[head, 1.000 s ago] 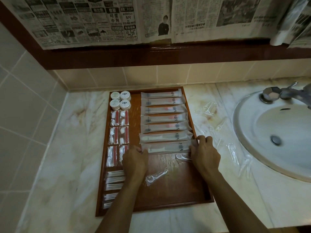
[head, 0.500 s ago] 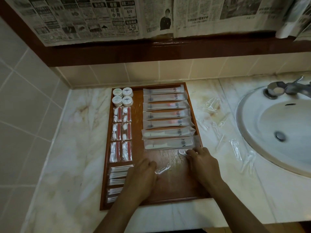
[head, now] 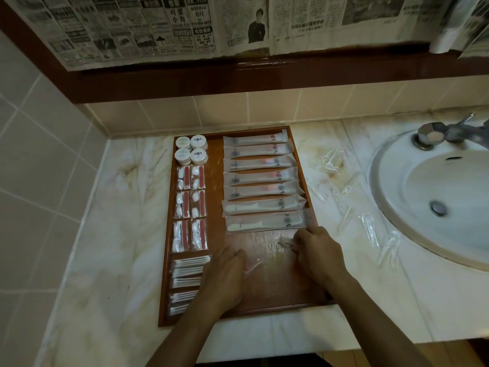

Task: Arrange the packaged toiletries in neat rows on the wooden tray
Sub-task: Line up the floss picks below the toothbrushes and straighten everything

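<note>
The wooden tray was reddish brown with a fine grain. On it, the round jars had white lids, two with a dark blue emblem and two with a pale green one. The small packets below them showed white pieces beside red strips. The cotton swab packs were white. The long sachets were frosted white, each with a dark emblem; some had a pink spot inside. The countertop was cream marble with brown veins. The sink was white, the wall tiles pale beige, and the newspaper black on grey-white.
</note>
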